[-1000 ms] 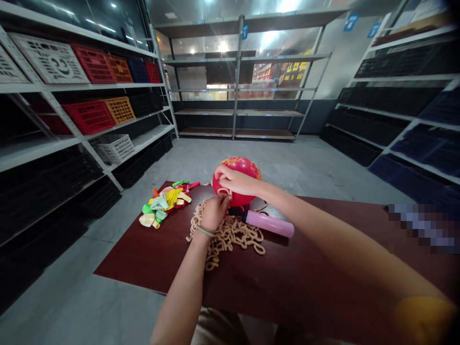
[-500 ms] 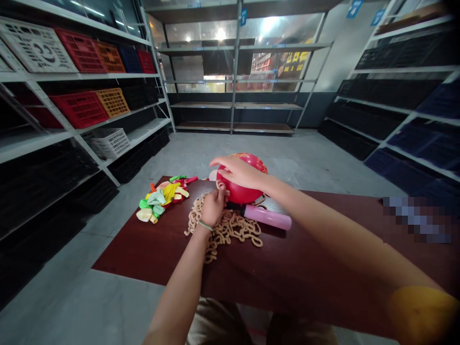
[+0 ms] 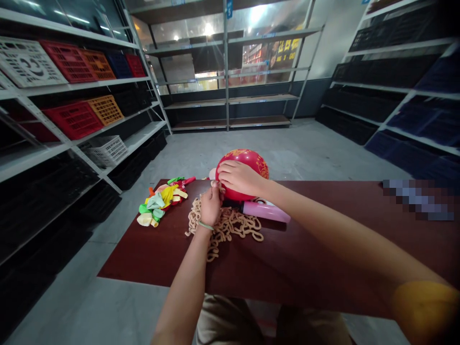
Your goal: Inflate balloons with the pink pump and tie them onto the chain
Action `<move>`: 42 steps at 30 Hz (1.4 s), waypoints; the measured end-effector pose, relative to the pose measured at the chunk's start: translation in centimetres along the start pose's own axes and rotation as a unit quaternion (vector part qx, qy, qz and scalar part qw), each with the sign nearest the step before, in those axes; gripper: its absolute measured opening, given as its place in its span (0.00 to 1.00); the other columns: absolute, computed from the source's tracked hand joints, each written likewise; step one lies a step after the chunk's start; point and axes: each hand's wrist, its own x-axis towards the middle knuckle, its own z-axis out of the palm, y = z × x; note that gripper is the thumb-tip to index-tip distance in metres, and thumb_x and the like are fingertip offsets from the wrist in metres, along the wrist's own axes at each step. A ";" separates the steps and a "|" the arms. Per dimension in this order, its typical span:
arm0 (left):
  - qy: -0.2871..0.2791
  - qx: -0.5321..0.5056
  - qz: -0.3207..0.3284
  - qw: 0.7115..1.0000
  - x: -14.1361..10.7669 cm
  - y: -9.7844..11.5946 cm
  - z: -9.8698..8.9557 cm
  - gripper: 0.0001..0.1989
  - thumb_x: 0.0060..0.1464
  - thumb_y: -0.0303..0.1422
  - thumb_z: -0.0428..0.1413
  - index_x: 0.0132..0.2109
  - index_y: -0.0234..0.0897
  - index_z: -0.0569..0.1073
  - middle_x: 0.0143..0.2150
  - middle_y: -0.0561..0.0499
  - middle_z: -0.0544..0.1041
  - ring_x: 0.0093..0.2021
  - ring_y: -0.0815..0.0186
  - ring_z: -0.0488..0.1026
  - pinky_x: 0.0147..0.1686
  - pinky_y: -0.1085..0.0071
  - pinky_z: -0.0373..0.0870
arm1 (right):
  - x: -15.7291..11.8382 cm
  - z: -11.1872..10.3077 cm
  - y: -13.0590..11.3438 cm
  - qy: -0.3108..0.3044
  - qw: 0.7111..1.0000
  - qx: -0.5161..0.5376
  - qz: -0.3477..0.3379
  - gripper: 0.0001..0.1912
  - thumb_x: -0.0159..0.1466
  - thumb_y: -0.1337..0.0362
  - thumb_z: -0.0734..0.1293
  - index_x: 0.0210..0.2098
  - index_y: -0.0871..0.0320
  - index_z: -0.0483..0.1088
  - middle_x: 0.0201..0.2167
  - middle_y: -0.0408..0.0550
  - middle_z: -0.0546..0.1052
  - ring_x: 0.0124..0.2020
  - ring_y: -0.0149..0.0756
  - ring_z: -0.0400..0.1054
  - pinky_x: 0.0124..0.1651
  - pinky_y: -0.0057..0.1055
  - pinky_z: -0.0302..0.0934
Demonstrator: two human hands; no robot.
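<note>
A blown-up red balloon (image 3: 247,160) with yellow print sits over the far edge of the table. My left hand (image 3: 211,205), a band round its wrist, is closed in a pinch at the balloon's near left side; the balloon's neck is hidden there. Across the balloon's front lies my right hand (image 3: 237,177), fingers together and bent down against it, the thumb hidden. Beneath my left hand spreads a heap of tan looped cord (image 3: 235,225). A pink cylinder (image 3: 268,212) with a black end, like a hand pump, lies right of the heap.
Flat balloons (image 3: 161,199) in several colours lie piled at the left of the dark red table (image 3: 305,268). Shelves with crates (image 3: 72,120) stand left, more racks right, and a tall rack (image 3: 227,100) behind. A blurred patch (image 3: 417,199) covers something at the table's right.
My right hand's fingers, stretched leftward above my left hand before, have drawn back and bent down against the balloon. My left hand keeps its pinch. The view has tilted slightly.
</note>
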 end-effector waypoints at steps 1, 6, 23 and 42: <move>0.002 0.000 -0.007 1.000 0.1 0.0 -0.1 0.29 0.63 0.54 0.43 0.23 0.37 0.66 0.20 0.53 0.67 0.22 0.70 0.62 0.25 0.71 0.56 | 0.1 0.1 0.0 0.004 0.999 -0.030 -0.010 0.11 0.69 0.68 0.60 0.40 0.58 0.75 0.44 0.49 0.76 0.52 0.39 0.63 0.58 0.41 0.59; -0.043 -0.091 -0.056 0.993 0.3 -0.1 0.0 0.28 0.59 0.56 0.49 0.29 0.34 0.73 0.21 0.53 0.69 0.20 0.71 0.63 0.22 0.73 0.58 | -0.1 0.0 -0.2 0.017 0.993 -0.115 -0.028 0.11 0.69 0.69 0.60 0.42 0.60 0.75 0.50 0.53 0.74 0.59 0.43 0.59 0.61 0.42 0.56; -0.113 -0.171 -0.059 0.977 0.2 -0.1 0.7 0.15 0.54 0.44 0.60 0.40 0.36 0.72 0.28 0.55 0.72 0.22 0.74 0.64 0.24 0.77 0.59 | -6.9 1.8 -4.1 0.220 0.919 0.075 0.319 0.12 0.69 0.62 0.61 0.33 0.55 0.74 0.40 0.50 0.75 0.47 0.42 0.66 0.53 0.42 0.58; -0.173 0.162 0.152 0.959 -0.8 -0.1 0.7 0.09 0.63 0.38 0.52 0.42 0.38 0.72 0.36 0.49 0.78 0.35 0.64 0.74 0.38 0.70 0.65 | -7.2 2.1 -2.7 0.069 0.987 -0.003 0.147 0.12 0.70 0.65 0.58 0.36 0.55 0.72 0.34 0.46 0.74 0.41 0.39 0.60 0.48 0.39 0.48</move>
